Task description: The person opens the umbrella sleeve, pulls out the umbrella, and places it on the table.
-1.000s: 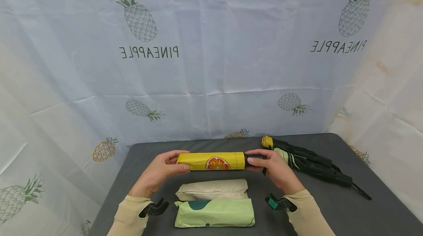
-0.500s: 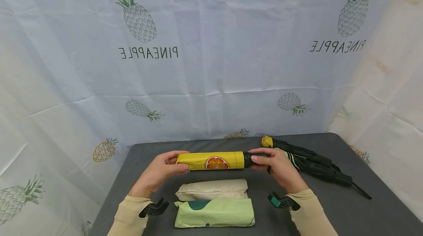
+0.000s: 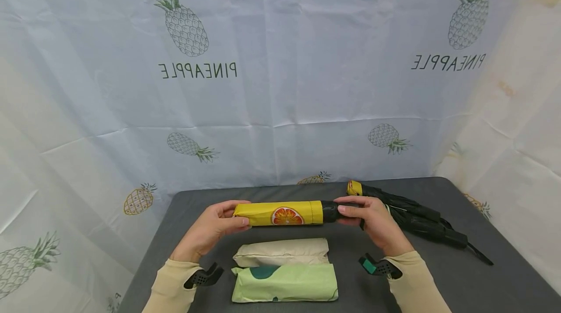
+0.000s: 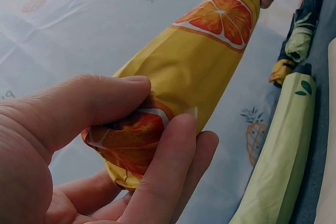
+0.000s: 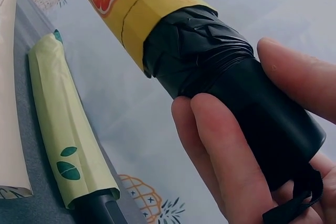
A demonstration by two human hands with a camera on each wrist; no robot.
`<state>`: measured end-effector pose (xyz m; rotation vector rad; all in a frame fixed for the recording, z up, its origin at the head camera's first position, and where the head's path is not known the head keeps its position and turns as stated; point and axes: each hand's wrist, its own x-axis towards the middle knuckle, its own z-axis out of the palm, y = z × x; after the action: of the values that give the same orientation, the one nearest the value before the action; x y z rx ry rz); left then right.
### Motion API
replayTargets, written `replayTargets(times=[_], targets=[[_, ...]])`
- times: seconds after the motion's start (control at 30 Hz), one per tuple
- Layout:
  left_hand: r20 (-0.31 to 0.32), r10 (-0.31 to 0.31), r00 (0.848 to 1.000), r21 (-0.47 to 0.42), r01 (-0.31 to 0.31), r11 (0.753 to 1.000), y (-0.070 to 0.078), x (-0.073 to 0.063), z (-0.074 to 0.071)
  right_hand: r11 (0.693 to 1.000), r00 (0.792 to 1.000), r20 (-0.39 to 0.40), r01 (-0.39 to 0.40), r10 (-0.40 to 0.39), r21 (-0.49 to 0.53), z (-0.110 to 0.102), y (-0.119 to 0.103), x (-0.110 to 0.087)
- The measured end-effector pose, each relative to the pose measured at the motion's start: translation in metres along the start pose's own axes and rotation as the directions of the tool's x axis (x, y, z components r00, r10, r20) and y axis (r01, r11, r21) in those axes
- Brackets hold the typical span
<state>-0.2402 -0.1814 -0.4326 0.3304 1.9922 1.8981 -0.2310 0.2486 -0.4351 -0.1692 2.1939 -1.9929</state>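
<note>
A yellow umbrella cover (image 3: pixel 260 211) printed with an orange slice lies level across my two hands, above the table. My left hand (image 3: pixel 212 229) grips its gathered left end, thumb on one side and fingers on the other. Out of its right end comes a black folding umbrella (image 3: pixel 329 211); the rest of it is hidden inside. My right hand (image 3: pixel 374 223) pinches the umbrella's smooth handle (image 5: pixel 278 124) between thumb and fingers. In the right wrist view, bunched black cloth shows between cover and handle, and a wrist strap (image 5: pixel 294 208) hangs by the fingers.
Two more umbrella covers, one beige (image 3: pixel 282 252) and one light green (image 3: pixel 287 283), lie side by side nearer the body. Two folded black umbrellas, one with a yellow tip (image 3: pixel 354 188), lie right of my right hand. Behind the dark table (image 3: pixel 193 201) hangs a pineapple-print curtain (image 3: pixel 280 60).
My right hand has moved slowly to the right with the handle, and more of the black umbrella shows outside the yellow cover. My left hand has stayed nearly in place.
</note>
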Motion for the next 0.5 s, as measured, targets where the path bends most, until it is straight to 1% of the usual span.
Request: replayTargets(times=[0.27,0.5], targets=[[0.014,0.007,1.000,-0.014,-0.007,1.000,0.0001,0.0003,-0.0012,1.000,1.000,-0.003,-0.008,0.008,-0.001,-0.0042,0.0012,-0.0002],[0.018,0.006,1.000,-0.022,-0.006,1.000,-0.0006,0.0006,-0.0021,1.000,1.000,0.002,0.004,-0.004,-0.009,-0.0089,0.0009,-0.0013]])
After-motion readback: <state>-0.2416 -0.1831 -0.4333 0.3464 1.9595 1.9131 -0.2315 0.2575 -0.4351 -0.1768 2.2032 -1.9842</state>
